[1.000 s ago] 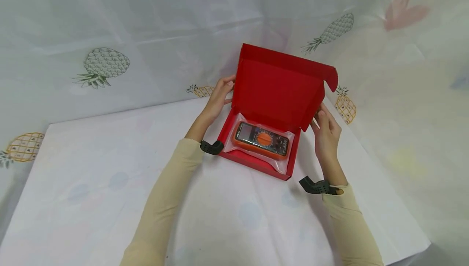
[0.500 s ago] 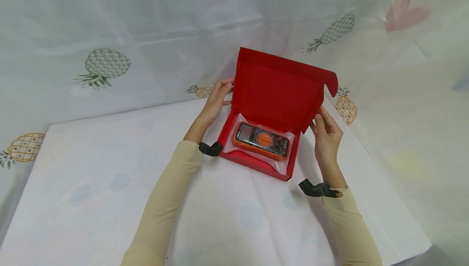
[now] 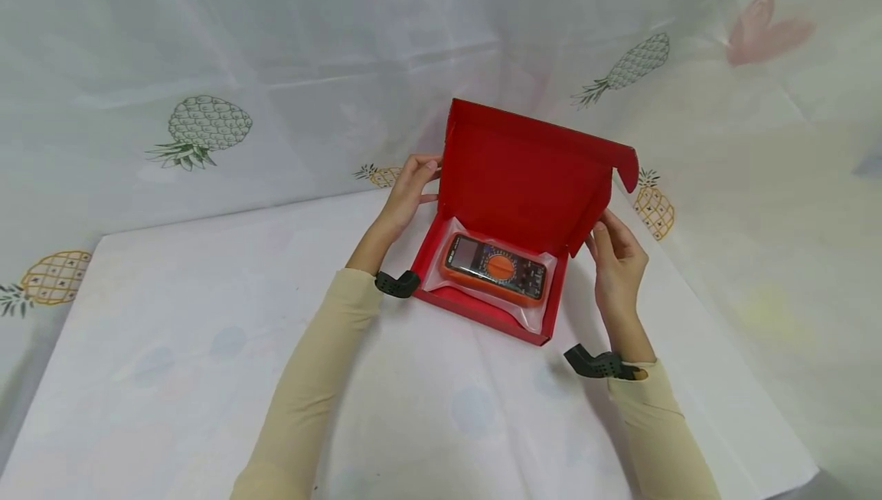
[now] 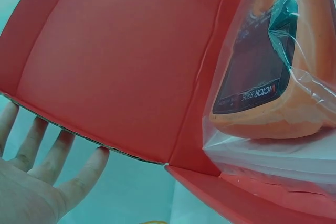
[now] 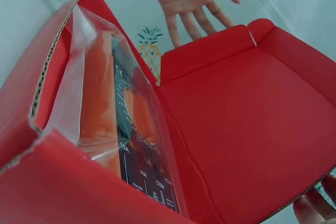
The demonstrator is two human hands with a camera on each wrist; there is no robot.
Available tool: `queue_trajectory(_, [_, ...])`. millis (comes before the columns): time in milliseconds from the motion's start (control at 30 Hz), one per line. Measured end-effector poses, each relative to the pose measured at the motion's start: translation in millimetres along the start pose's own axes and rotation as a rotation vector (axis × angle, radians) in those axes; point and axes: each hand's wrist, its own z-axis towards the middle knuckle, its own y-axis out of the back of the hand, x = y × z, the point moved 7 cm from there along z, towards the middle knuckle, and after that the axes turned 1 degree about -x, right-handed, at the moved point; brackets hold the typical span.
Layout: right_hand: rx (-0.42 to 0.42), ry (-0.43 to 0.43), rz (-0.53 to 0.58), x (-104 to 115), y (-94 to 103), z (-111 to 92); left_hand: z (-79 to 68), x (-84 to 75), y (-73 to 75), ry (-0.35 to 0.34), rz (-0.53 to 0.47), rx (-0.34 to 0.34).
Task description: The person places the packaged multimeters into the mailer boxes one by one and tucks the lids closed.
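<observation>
A red cardboard box point(image 3: 482, 315) stands on the table with its lid point(image 3: 524, 178) raised. Inside lies an orange and black multimeter point(image 3: 498, 266) in a clear plastic bag point(image 4: 231, 145); its dial faces up. My left hand point(image 3: 406, 192) is at the lid's left side, fingers spread and fingertips against the edge from outside, as the left wrist view shows. At the lid's right side my right hand point(image 3: 620, 263) has its fingers partly behind the edge. In the right wrist view only some of those fingers point(image 5: 315, 203) show, below the lid's rim.
A white cloth covers the table point(image 3: 207, 347), and a pale sheet printed with pineapples point(image 3: 210, 123) hangs behind it. Dark wrist mounts point(image 3: 398, 283) sit on both wrists. The table's back edge runs behind the box.
The lid's top edge has come down a little in the head view, with both hands staying at its sides. The whole view has shifted slightly. The multimeter has not moved in the box.
</observation>
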Motion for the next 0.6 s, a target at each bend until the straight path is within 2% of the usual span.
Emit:
queue_trajectory(200, [0.004, 0.023, -0.035, 5.4, 3.1, -1.6, -1.0, 0.6, -3.8, -0.011, -0.012, 0.01])
queue_trajectory(300, [-0.007, 0.015, -0.018, 6.6, 4.9, -3.3, -2.7, 1.2, -5.8, -0.009, 0.0, 0.013])
queue_trajectory(400, [-0.019, -0.004, 0.013, 5.3, 4.1, -4.6, -4.0, 1.5, -3.3, 0.003, 0.021, 0.007])
queue_trajectory(600, [-0.024, -0.023, 0.001, 4.2, 2.2, -5.2, -4.2, 1.7, 1.9, 0.018, 0.034, -0.008])
